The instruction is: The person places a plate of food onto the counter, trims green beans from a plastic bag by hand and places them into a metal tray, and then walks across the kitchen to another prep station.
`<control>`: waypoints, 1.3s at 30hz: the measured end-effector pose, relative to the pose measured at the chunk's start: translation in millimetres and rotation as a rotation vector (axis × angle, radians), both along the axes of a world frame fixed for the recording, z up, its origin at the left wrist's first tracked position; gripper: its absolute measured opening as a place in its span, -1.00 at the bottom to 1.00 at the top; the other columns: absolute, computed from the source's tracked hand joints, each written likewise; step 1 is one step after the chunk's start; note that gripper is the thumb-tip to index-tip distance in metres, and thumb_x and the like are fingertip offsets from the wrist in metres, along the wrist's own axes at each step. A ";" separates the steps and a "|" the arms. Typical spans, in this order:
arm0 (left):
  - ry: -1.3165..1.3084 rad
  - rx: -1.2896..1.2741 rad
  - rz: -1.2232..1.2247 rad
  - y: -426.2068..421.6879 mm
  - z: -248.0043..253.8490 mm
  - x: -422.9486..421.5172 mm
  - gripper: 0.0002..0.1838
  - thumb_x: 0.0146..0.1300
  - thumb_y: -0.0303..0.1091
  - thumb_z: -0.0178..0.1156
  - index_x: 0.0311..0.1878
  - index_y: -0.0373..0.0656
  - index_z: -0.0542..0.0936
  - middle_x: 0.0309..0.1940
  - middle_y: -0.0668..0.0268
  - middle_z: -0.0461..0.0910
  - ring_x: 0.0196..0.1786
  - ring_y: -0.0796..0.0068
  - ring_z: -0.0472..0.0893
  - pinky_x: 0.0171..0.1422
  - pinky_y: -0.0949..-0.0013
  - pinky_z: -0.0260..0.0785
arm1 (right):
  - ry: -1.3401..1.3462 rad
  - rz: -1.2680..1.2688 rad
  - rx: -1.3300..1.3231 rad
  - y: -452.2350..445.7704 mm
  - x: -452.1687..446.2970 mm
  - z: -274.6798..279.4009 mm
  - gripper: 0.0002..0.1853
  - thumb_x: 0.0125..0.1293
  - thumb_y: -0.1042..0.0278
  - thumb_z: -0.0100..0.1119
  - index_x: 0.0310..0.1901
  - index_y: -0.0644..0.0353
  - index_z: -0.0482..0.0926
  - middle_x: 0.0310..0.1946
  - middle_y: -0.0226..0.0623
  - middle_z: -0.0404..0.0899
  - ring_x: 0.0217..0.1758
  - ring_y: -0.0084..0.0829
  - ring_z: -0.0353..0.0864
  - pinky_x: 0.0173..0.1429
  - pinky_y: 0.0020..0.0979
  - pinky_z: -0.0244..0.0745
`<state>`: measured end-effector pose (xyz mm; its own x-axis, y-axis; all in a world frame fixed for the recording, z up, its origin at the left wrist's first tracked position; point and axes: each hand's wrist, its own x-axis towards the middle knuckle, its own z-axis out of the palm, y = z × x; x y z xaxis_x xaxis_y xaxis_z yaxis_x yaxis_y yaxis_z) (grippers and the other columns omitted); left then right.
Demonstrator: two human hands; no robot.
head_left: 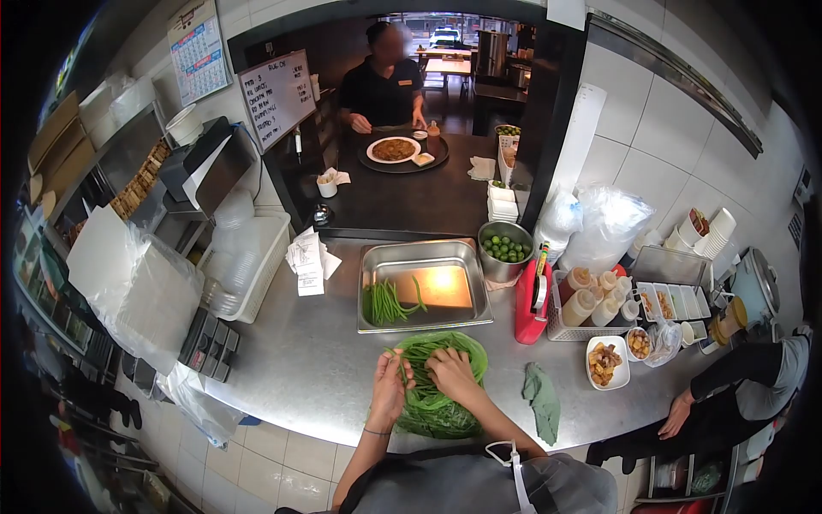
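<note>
My left hand (390,383) was pinched on a few green beans (419,349) over the near-left edge of the green bag (441,420), and my right hand (451,374), just beside it, had its fingers down among the beans in that bag; whether they had closed on any, I couldn't tell. More beans lay just ahead of my hands, in the left end of the metal tray (445,289). I judged the work went best with small, light pinches, so nothing bruised, with the stems lined up one way and the right fingers loosening the tangle without dragging on the thin plastic. As for writing, the whiteboard (276,98), well ahead and left of my left hand, seemed headed "AUG 08", and below I made out "CHICKEN" and what looked like "DUMPLINGS"; other lines were too blurred to trust. Beyond it, farther left, hung a printed calendar (199,51), its wording too small. The receipts (310,261), ahead-left of my left hand, were unreadable too, and I could make out no brand anywhere.
</note>
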<state>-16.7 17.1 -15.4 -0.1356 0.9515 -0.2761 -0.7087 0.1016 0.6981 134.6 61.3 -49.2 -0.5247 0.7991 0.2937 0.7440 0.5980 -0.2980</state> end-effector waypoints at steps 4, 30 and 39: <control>0.281 0.101 -0.059 0.3 -10.4 -5.8 -0.82 0.36 -0.37 0.11 -0.01 -0.09 0.49 -0.54 0.57 0.38 -0.54 0.77 0.25 -0.49 0.60 0.05 | 0.031 0.026 -0.154 4.5 -1.2 5.4 -0.84 0.03 0.38 0.29 -0.31 0.07 0.59 -0.20 -0.35 0.48 -0.01 -0.27 0.46 0.00 -0.19 0.27; 0.717 0.291 0.142 0.7 -2.8 -4.8 -0.90 0.27 -0.46 0.20 -0.33 -0.30 0.59 -0.25 0.31 0.66 -0.32 0.69 0.47 -0.21 0.55 0.31 | 0.868 0.197 -0.910 1.8 16.6 6.5 -0.80 0.31 0.41 0.16 -0.09 0.29 0.62 -0.38 -0.43 0.65 -0.43 -0.69 0.49 -0.34 -0.62 0.40; 0.577 0.096 0.178 -3.1 3.7 -13.4 -0.85 0.31 -0.39 0.18 -0.21 -0.29 0.61 -0.36 0.35 0.63 -0.48 0.80 0.36 -0.43 0.63 0.16 | 0.492 0.158 -0.065 0.8 17.7 33.4 -0.89 0.22 0.46 0.22 -0.33 0.34 0.60 -0.51 -0.32 0.47 -0.48 -0.53 0.46 -0.40 -0.49 0.33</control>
<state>-30.1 14.0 -11.7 -0.3968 0.9176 -0.0247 -0.2139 -0.0663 0.9746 152.2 62.1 -15.8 -0.4523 0.7463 0.4884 0.4087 0.6601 -0.6302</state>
